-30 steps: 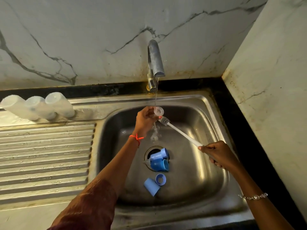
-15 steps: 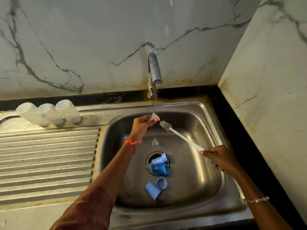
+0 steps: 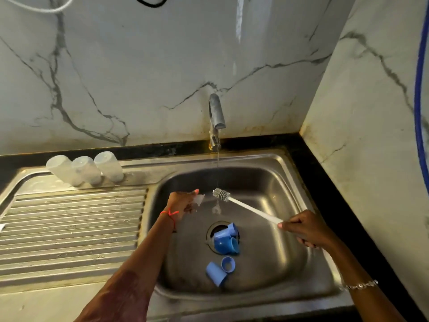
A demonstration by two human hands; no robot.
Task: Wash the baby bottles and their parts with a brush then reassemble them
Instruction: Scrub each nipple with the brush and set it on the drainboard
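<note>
My left hand (image 3: 183,202) pinches a small clear teat (image 3: 199,199) over the left side of the sink basin (image 3: 274,228). My right hand (image 3: 304,231) grips the white handle of a bottle brush (image 3: 248,208), whose grey bristle head sits under the thin water stream from the tap (image 3: 216,112). Blue caps and collars (image 3: 226,240) lie on the drain, and two more blue parts (image 3: 219,270) lie nearer the front. Three clear bottles (image 3: 86,169) stand upside down at the back of the ribbed drainboard (image 3: 69,228).
Marble walls close in behind and to the right. A black counter strip (image 3: 325,182) borders the sink on the right. A blue hose (image 3: 420,89) hangs at the far right edge.
My left hand has moved the teat left, out of the water stream. The brush head now sits under the stream. The camera has tilted up.
</note>
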